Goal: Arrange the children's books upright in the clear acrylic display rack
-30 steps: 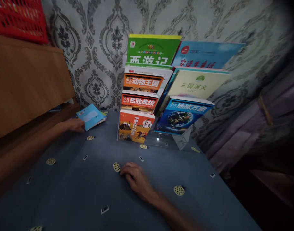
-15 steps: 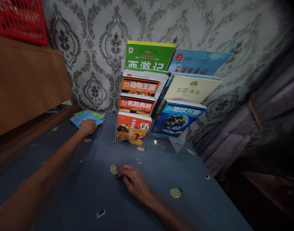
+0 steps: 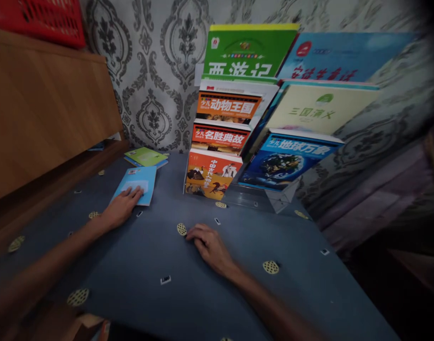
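My left hand (image 3: pixel 123 206) lies with its fingers stretched flat on the lower part of a thin light-blue booklet (image 3: pixel 146 177) on the table. A barcode label shows near the booklet's top edge. Just behind it, a green booklet (image 3: pixel 146 155) rests on another blue one by the wall. My right hand (image 3: pixel 211 248) rests on the table in front of the book rack, fingers loosely bent with the thumb apart, holding nothing. Closest to it in the rack stands an orange picture-covered book (image 3: pixel 211 174).
A clear stepped rack (image 3: pixel 282 199) holds several upright books, among them a green one (image 3: pixel 252 47) and a blue globe-covered one (image 3: pixel 287 161). On the left, a wooden cabinet (image 3: pixel 53 104) carries a red basket (image 3: pixel 57 21). A curtain (image 3: pixel 376 189) hangs at right.
My left hand has slid the light-blue booklet toward me, off the other booklets, uncovering the green one. My right hand stays in place on the table; the view has shifted.
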A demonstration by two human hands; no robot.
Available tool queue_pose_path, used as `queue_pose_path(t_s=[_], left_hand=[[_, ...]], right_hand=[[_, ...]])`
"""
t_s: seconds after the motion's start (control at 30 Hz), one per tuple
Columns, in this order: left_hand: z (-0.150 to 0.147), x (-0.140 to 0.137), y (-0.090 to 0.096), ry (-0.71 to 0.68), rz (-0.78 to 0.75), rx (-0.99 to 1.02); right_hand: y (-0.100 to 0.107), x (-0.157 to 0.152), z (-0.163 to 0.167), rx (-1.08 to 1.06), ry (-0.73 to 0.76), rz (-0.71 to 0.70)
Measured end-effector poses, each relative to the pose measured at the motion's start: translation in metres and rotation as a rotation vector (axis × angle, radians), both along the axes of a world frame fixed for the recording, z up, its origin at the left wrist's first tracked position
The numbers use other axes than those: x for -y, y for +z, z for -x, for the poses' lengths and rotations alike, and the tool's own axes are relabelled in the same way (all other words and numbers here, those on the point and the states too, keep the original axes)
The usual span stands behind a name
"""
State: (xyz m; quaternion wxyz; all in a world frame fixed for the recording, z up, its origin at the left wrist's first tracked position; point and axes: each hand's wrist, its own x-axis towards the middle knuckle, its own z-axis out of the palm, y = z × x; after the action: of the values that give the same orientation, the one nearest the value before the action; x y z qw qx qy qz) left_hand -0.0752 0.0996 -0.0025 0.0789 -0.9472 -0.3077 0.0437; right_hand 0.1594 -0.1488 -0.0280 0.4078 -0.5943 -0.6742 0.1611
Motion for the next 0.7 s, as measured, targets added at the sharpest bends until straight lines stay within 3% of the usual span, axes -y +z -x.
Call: queue_pose_path(t_s=[0.13,0.27,0.4,0.5,0.57,0.7], left_hand=[[0.049,0.028,-0.004,-0.233,0.142,0.138],[0.079,0.055,0.003,-0.433,0.338,0.194],[0.083,0.086,0.012,-0.605,0.524,0.201],[0.077,0.107,0.014,-0.673,0.629,0.193],[0.073,0.116,0.014,-0.673,0.655,0.205],[0.073,0.12,0.009,-0.65,0.673,0.262]], right_hand=[[-0.001,0.0,-0.001,0.002,0.009,0.006],[0.005,0.003,0.005,0.009,0.005,-0.031],[0.023,-0.005,0.038,0.01,0.031,-0.063],[0.035,-0.025,0.077,0.0,0.241,-0.025],[0.036,-0.043,0.101,0.011,0.334,0.062],[0.021,-0.071,0.122,0.149,0.36,0.182]])
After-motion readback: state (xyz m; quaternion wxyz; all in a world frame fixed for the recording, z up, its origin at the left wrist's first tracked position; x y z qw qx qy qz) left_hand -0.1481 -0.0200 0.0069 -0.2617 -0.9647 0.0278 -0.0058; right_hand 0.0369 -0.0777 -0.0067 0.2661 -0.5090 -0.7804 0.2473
